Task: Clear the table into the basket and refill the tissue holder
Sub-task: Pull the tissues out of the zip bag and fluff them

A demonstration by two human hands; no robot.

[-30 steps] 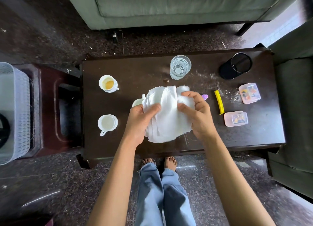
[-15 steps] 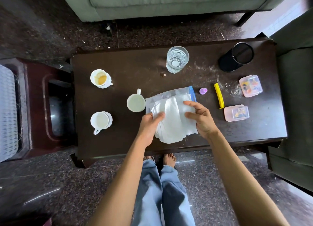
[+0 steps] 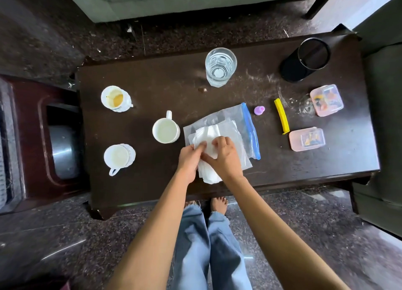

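Note:
A stack of white tissues (image 3: 207,137) lies on a clear zip bag with a blue strip (image 3: 245,133) near the front edge of the dark wooden table (image 3: 152,78). My left hand (image 3: 188,159) and my right hand (image 3: 224,157) both pinch the tissues, fingers folded over the stack. The black cylindrical tissue holder (image 3: 306,60) stands at the table's far right corner. Only a sliver of the white basket (image 3: 3,141) shows at the left frame edge.
Three white cups (image 3: 166,130) (image 3: 115,98) (image 3: 119,157) sit left of the bag, and a glass of water (image 3: 220,66) stands at the back. A purple cap (image 3: 258,110), a yellow clip (image 3: 281,119) and two pink boxes (image 3: 326,100) (image 3: 307,139) lie to the right. A red stool (image 3: 32,137) stands at left.
The tissues came down from the air onto the zip bag on the table. Both hands moved closer together over the stack. The camera shifted right, so the basket slid almost out of view.

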